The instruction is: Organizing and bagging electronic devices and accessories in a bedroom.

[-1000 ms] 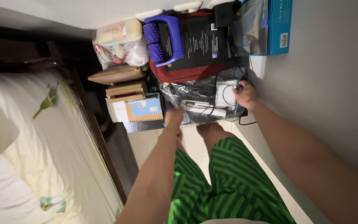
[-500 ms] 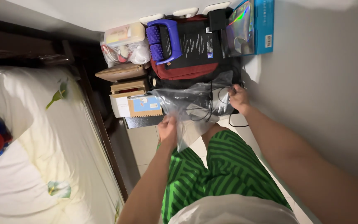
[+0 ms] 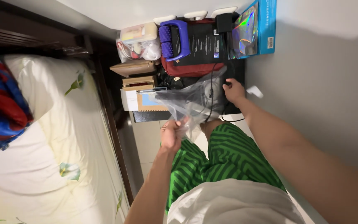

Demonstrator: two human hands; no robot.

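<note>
Head view: left hand (image 3: 172, 133) pinching clear bag (image 3: 189, 101), stretched toward right hand (image 3: 233, 90).

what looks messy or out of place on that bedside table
The table is crowded: boxes and a red bag are stacked up, and black cables trail loose through the clear plastic bag held between the left hand and right hand.

Soft indoor light, brightest on the bed (image 3: 42, 137); the gap beside the bed lies in dark shadow, glare streaks the iridescent package (image 3: 245, 31), edges slightly blurred.
</note>
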